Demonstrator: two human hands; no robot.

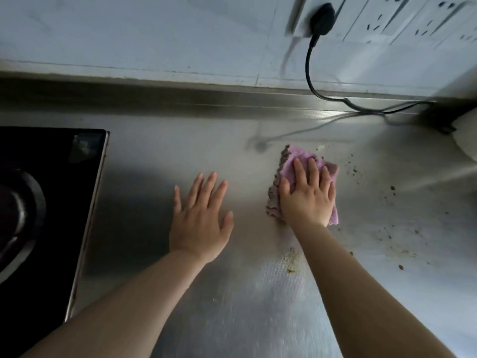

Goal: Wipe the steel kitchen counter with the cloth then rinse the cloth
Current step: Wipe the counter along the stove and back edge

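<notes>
Hands [307, 200] on crumpled purple cloth [296, 164]

Dim overall, cool light off the far wall [154, 34]; deep shadow over the stove [51, 202] left, soft blur, edges bending.

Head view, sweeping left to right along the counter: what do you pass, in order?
Black stove top → left hand, flat on the steel counter → right hand pressing the purple cloth → brown crumbs and stains.

Left hand [200, 218] flat, fingers spread, right hand [307, 200] palm down, fingers straight, both forearms extended
</notes>
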